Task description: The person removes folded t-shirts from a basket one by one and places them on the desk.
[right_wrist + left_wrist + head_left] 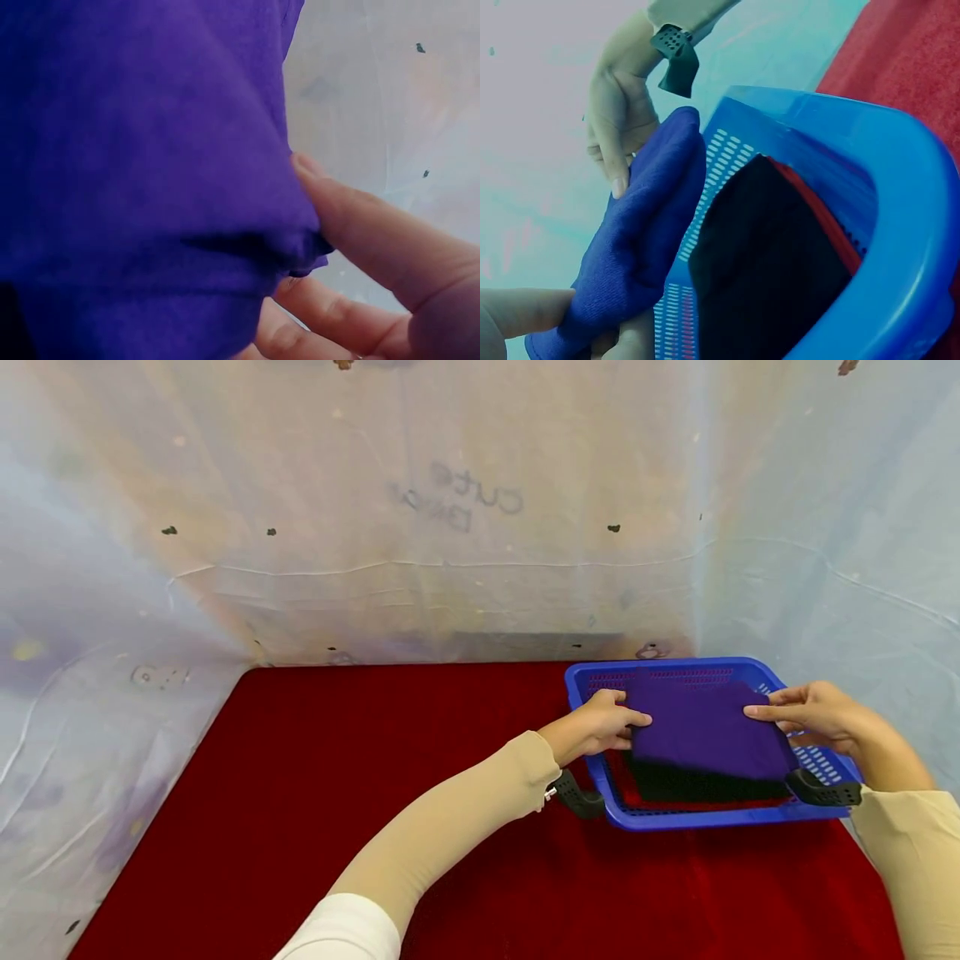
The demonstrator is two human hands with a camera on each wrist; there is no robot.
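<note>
Purple cloth: a folded purple cloth (705,731) held flat above a blue basket (720,817), its long axis running side to side between the two hands.
Basket: blue perforated plastic, at the far right corner of a red desk (360,777), close to the pale sheeted wall behind it.
Left hand: the left hand (596,725) is at the basket's left rim, thumb on top of the cloth's left edge and fingers (525,311) beneath, pinching it.
Right hand: the right hand (813,714) is at the basket's right rim, fingers lying over the cloth's right edge and thumb (360,225) pressed against its side, so this edge is gripped too.
Key relation: the cloth spans the gap between the hands, directly above the basket's opening; each hand holds one short end, and neither is noticeably nearer the middle.
Below the cloth: a dark, nearly black folded cloth (705,785) lies inside the basket, with a strip of red fabric (817,217) along its edge; the purple cloth looks just above it, though I cannot tell whether they touch.
Sleeves: both forearms wear beige sleeves; a black strap sits at each wrist.
</note>
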